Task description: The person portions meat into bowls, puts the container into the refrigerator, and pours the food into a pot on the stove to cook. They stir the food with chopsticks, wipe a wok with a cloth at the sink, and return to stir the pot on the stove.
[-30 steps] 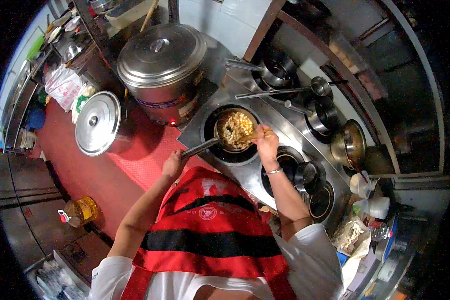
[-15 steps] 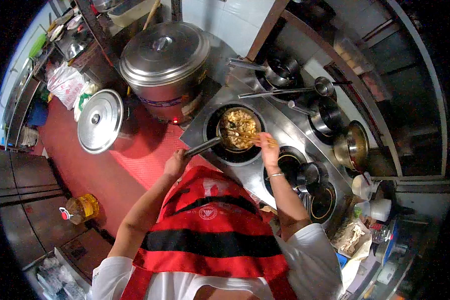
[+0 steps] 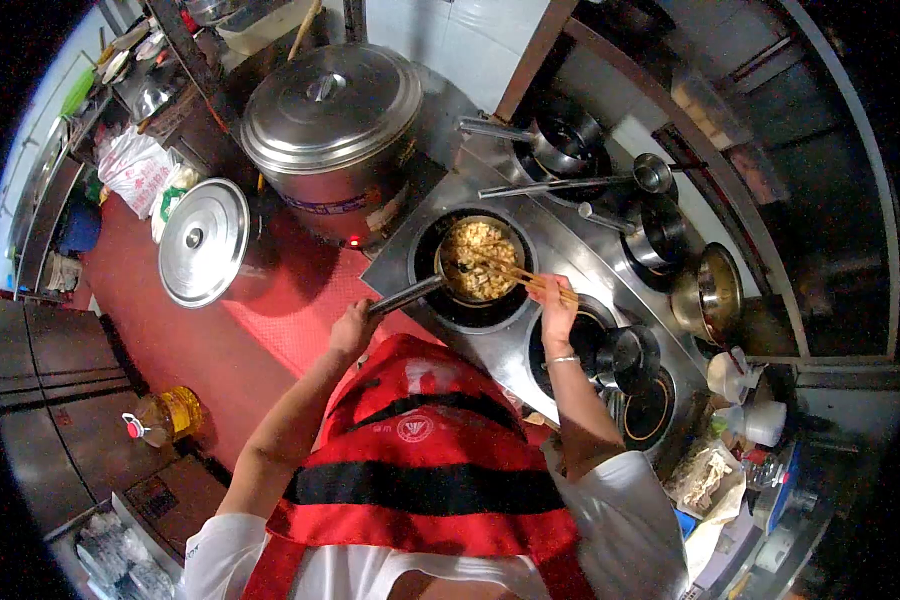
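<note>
My left hand (image 3: 354, 326) is wrapped round the long handle of a saucepan (image 3: 410, 296) that sits on the far left burner of a steel stove (image 3: 555, 260). Pale yellow-brown chopped food (image 3: 482, 248) fills much of the pan. In my right hand (image 3: 556, 308) is a pair of chopsticks (image 3: 518, 271), held closed between the fingers, their tips down in the food. Below the right hand lies a second burner (image 3: 573, 345), with a dark small pot (image 3: 628, 358) at its right side.
A big lidded steel pot (image 3: 332, 110) stands behind the stove's left end. Along the back are pans (image 3: 562, 145), a ladle (image 3: 652, 174) and a metal bowl (image 3: 708, 292). An oil jug (image 3: 165, 416) and a round-lidded container (image 3: 203, 242) stand to the left.
My right hand has moved slightly right and toward me with the chopsticks, whose back ends now show more. My left hand stays on the saucepan handle.
</note>
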A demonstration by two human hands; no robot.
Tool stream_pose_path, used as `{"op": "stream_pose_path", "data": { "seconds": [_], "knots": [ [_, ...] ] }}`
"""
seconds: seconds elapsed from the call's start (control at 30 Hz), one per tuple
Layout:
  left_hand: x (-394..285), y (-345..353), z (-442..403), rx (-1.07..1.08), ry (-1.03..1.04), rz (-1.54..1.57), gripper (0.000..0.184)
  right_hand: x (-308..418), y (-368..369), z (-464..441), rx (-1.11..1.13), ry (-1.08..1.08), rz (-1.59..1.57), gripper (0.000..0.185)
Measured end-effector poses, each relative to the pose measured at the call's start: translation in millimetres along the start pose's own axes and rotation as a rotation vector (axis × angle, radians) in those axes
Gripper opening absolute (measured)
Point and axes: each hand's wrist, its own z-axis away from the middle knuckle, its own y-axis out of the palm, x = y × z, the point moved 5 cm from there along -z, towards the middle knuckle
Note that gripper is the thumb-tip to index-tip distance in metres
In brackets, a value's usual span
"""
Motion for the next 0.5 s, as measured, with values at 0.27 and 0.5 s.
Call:
{"op": "stream_pose_path", "data": {
  "seconds": [0.27,0.5],
  "knots": [
    [-8,-6,3,0.017,0.052,-0.082,0.035,4,13,2,0.009,-0.053,0.003,0.024],
    [6,12,-2,-0.028,0.075,-0.009,0.033,44,15,7,-0.027,-0.111,0.048,0.021]
  ]
}}
